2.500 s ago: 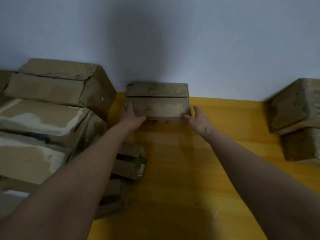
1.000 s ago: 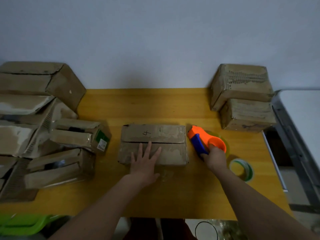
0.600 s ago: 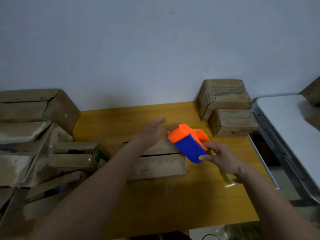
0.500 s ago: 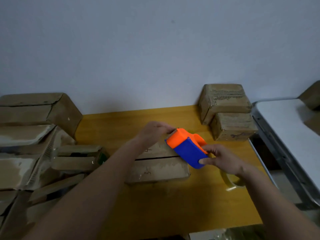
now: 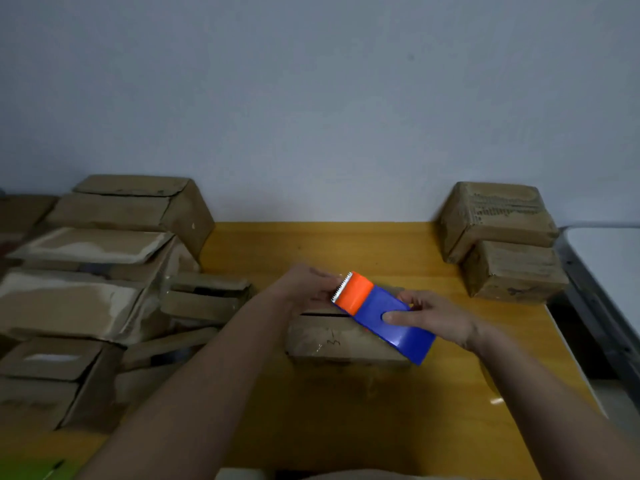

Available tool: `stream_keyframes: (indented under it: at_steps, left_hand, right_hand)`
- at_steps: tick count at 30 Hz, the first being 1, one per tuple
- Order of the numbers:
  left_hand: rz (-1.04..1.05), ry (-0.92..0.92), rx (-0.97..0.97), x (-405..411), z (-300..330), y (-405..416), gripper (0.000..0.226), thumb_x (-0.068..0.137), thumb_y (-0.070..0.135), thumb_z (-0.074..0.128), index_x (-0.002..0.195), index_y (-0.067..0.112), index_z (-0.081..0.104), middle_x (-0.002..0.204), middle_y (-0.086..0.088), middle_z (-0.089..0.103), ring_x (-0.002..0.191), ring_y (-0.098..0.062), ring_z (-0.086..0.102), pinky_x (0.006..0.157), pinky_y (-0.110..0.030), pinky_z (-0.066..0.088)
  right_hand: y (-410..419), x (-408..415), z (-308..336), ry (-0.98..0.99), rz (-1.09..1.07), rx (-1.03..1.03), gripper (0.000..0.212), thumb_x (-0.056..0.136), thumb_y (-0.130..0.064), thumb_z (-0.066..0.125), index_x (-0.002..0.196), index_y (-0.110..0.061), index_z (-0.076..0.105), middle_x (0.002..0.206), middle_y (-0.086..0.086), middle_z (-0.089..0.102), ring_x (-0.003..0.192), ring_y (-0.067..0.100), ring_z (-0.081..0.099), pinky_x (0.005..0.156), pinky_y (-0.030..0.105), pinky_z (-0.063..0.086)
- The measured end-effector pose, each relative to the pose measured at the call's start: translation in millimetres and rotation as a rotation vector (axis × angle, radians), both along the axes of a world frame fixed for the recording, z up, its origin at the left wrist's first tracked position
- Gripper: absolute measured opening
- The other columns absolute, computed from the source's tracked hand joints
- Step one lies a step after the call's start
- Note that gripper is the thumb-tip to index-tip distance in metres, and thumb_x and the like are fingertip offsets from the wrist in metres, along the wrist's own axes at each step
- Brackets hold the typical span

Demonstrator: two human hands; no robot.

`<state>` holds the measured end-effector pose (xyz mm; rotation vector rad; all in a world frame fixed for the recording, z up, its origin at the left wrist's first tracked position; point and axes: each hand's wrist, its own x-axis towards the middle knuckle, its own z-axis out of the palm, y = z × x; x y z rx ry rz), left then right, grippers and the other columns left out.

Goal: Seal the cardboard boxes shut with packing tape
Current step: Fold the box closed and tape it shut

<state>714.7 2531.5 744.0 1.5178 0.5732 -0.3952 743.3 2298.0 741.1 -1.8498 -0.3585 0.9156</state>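
A small cardboard box lies in the middle of the yellow table, its top flaps closed with a dark seam between them. Above it my right hand grips an orange and blue tape dispenser, thumb pressed on the blue body. The toothed cutter points up and left. My left hand is at the orange cutter end, fingers curled against it; whether it pinches tape is hidden.
A pile of worn cardboard boxes fills the left side of the table. Two stacked boxes stand at the back right. A grey-framed white surface adjoins the table's right edge. Something green shows at the bottom left.
My right hand picked the dispenser up off the table and brought it over the box. My left hand left the box top and reached the dispenser's cutter end. The dispenser has turned flatter.
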Motion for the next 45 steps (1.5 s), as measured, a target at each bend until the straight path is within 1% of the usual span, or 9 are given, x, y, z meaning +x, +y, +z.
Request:
stream_keyframes:
  at_steps: [4,10,19,21,25,28,35,41,45]
  left_hand:
    - [0.191,0.032,0.029,-10,-13,2,0.013,0.093,0.005,0.061,0.080,0.004,0.064,0.052,0.002,0.064,0.045,-0.005,0.061,0.048,-0.020,0.053]
    - [0.418,0.043,0.043,-31,-41,10,0.010,0.091,0.006,0.064,0.098,0.001,0.066,0.091,-0.009,0.068,0.078,-0.015,0.065,0.077,-0.026,0.056]
    - [0.641,-0.014,0.310,-36,-59,24,0.018,0.095,0.015,0.059,0.078,0.017,0.065,0.076,0.003,0.066,0.070,-0.009,0.062,0.067,-0.026,0.052]
    - [0.657,-0.006,0.369,-36,-63,25,0.018,0.096,0.014,0.056,0.080,0.018,0.064,0.074,0.003,0.063,0.066,-0.008,0.058,0.059,-0.022,0.049]
    - [0.653,0.057,0.468,-33,-81,27,0.016,0.095,0.014,0.057,0.091,0.016,0.072,0.093,-0.004,0.073,0.081,-0.017,0.065,0.080,-0.032,0.055]
    - [0.633,0.103,0.552,-30,-94,28,0.019,0.096,0.015,0.055,0.097,0.013,0.074,0.092,0.001,0.069,0.079,-0.013,0.058,0.073,-0.028,0.048]
    - [0.549,0.156,0.596,-25,-115,35,0.033,0.097,0.015,0.054,0.066,0.027,0.060,0.067,0.011,0.056,0.064,-0.007,0.055,0.065,-0.027,0.052]
    - [0.452,0.151,0.687,-29,-142,33,0.035,0.097,0.025,0.053,0.063,0.023,0.059,0.066,0.004,0.057,0.066,-0.017,0.057,0.064,-0.028,0.046]
    - [0.444,0.217,0.544,-30,-152,24,0.034,0.100,0.031,0.047,0.080,0.014,0.068,0.079,-0.005,0.064,0.076,-0.026,0.061,0.062,-0.030,0.038]
  right_hand:
    - [20,1,5,0.015,0.025,-0.026,0.034,0.077,-0.034,0.075,0.098,-0.007,0.070,0.075,-0.002,0.074,0.064,0.008,0.068,0.058,0.020,0.051]
    - [21,6,7,-0.066,0.124,-0.207,0.017,0.076,-0.031,0.078,0.079,-0.014,0.075,0.066,-0.002,0.072,0.059,0.010,0.065,0.056,0.022,0.049]
    - [71,28,9,-0.256,0.225,-0.467,0.041,0.077,-0.052,0.071,0.067,-0.014,0.062,0.057,-0.004,0.057,0.052,0.008,0.052,0.046,0.017,0.034]
    - [86,33,6,-0.269,0.252,-0.518,0.042,0.076,-0.055,0.072,0.067,-0.015,0.060,0.061,-0.001,0.059,0.058,0.012,0.055,0.050,0.020,0.037]
    - [107,43,-10,-0.286,0.308,-0.614,0.055,0.074,-0.058,0.071,0.084,-0.004,0.068,0.079,0.012,0.067,0.076,0.025,0.063,0.062,0.029,0.042]
    - [119,48,-22,-0.295,0.331,-0.682,0.062,0.074,-0.060,0.070,0.088,0.001,0.068,0.079,0.014,0.066,0.075,0.027,0.062,0.061,0.031,0.040]
    - [135,55,-40,-0.308,0.359,-0.771,0.059,0.073,-0.064,0.067,0.075,-0.006,0.060,0.071,0.012,0.061,0.067,0.027,0.059,0.058,0.033,0.038]
    - [148,56,-42,-0.324,0.377,-0.848,0.059,0.075,-0.064,0.067,0.060,-0.012,0.044,0.055,0.005,0.046,0.053,0.023,0.045,0.052,0.031,0.030]
    - [151,58,-43,-0.317,0.384,-0.862,0.058,0.075,-0.063,0.067,0.061,-0.011,0.046,0.055,0.005,0.048,0.051,0.022,0.045,0.050,0.029,0.031]
